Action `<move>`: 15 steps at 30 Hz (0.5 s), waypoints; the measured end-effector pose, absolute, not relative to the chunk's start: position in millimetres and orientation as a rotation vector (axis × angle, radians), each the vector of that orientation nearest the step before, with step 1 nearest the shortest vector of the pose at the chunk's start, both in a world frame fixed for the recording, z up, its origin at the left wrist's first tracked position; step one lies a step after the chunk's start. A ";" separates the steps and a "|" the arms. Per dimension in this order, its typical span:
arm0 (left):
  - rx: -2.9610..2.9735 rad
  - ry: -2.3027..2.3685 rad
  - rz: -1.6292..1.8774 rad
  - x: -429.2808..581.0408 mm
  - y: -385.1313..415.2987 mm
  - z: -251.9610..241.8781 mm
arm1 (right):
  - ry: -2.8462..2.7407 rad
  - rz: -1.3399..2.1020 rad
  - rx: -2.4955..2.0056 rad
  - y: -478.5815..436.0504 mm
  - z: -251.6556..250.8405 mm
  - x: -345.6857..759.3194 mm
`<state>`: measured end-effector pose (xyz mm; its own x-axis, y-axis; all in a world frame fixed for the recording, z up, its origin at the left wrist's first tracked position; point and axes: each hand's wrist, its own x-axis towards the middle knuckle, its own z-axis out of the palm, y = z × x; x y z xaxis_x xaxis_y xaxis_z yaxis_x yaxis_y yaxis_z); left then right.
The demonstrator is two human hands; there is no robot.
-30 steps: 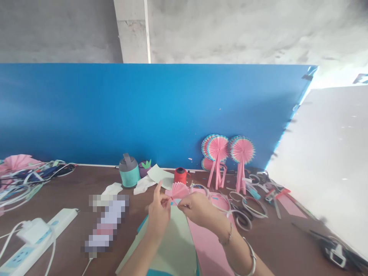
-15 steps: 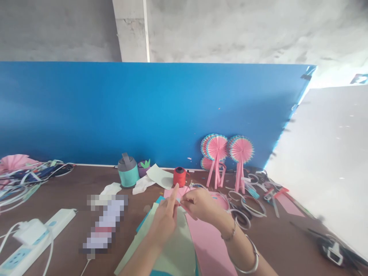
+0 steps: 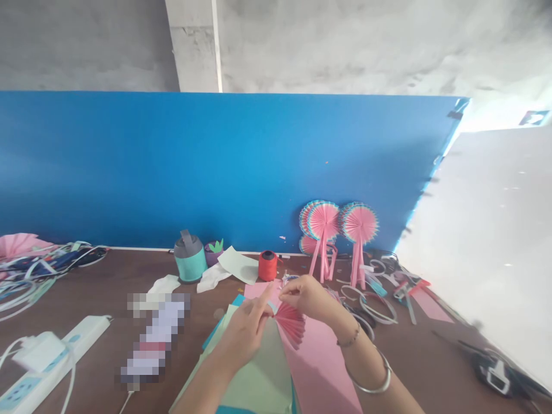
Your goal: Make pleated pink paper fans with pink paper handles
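My left hand (image 3: pixel 245 329) and my right hand (image 3: pixel 307 296) meet above the table's middle, both pinching a small pleated pink paper fan (image 3: pixel 290 325). The fan's folds spread downward and to the right from the pinch point. Left index finger points toward the pinch. Under the hands lie a pale green sheet (image 3: pixel 259 379) and a pink sheet (image 3: pixel 321 368) of paper. My right wrist wears a silver bangle and a thin bracelet.
Finished pink paper fans (image 3: pixel 340 227) lean on the blue partition (image 3: pixel 215 167). A red thread spool (image 3: pixel 268 265), a teal speaker (image 3: pixel 190 264), paper strips and rings (image 3: pixel 379 299), a white power strip (image 3: pixel 47 359) and cables (image 3: pixel 38 264) lie on the brown table (image 3: pixel 86 299).
The fan has swung from pointing up to hanging down and right of the pinch. Both hands moved slightly right, and the right hand rose a little.
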<state>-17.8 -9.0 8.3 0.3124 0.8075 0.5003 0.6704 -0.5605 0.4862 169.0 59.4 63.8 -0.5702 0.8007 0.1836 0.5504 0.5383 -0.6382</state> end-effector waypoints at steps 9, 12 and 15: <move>2.133 1.196 1.031 -21.9 -17.1 21.0 | -2.172 0.881 -1.118 68.2 63.3 177.2; 1.733 1.016 1.204 -18.7 -18.5 30.1 | -2.084 1.137 -1.009 74.8 57.7 180.3; 1.284 0.913 1.434 -18.1 -12.9 33.6 | -1.979 1.267 -0.941 79.5 50.2 179.8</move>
